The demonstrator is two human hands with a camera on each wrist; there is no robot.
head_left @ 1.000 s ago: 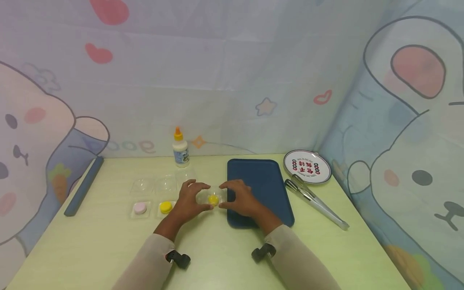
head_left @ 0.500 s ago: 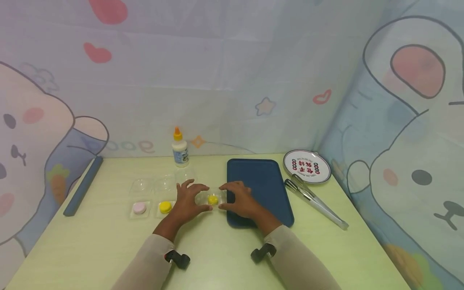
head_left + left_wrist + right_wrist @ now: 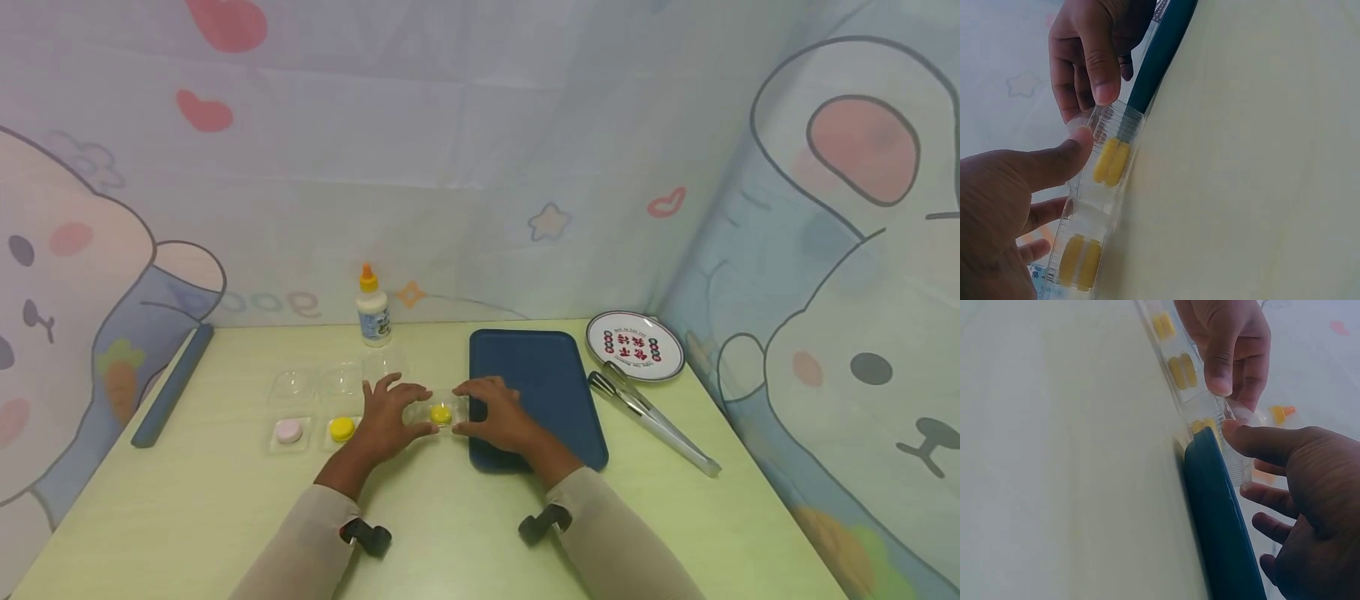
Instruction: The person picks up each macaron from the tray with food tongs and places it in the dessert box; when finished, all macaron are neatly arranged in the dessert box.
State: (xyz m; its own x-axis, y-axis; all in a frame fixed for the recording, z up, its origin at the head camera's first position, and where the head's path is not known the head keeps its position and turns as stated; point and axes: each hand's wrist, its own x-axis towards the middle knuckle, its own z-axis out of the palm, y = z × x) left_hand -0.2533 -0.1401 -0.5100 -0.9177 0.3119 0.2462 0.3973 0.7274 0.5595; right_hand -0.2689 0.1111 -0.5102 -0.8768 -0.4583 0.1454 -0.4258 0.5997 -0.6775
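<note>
In the head view, my left hand and right hand pinch the two sides of a small clear plastic box, thumbs in front and fingertips behind. A yellow macaron sits inside it. Both wrist views show the thumbs at the box's top edge. Another clear box with a yellow macaron stands beside it, hidden by my left hand in the head view. Further left, a yellow macaron and a pink macaron lie in clear bases, with raised clear lids behind.
Right of the box lies a dark blue tray, its left edge close to my right hand. Metal tongs and an oval plate are beyond it. A glue bottle stands at the back; a grey-blue bar lies far left.
A finger of my left hand has spread out to the left, away from the box. Both hands otherwise keep their place on the box, and the macarons have not moved.
</note>
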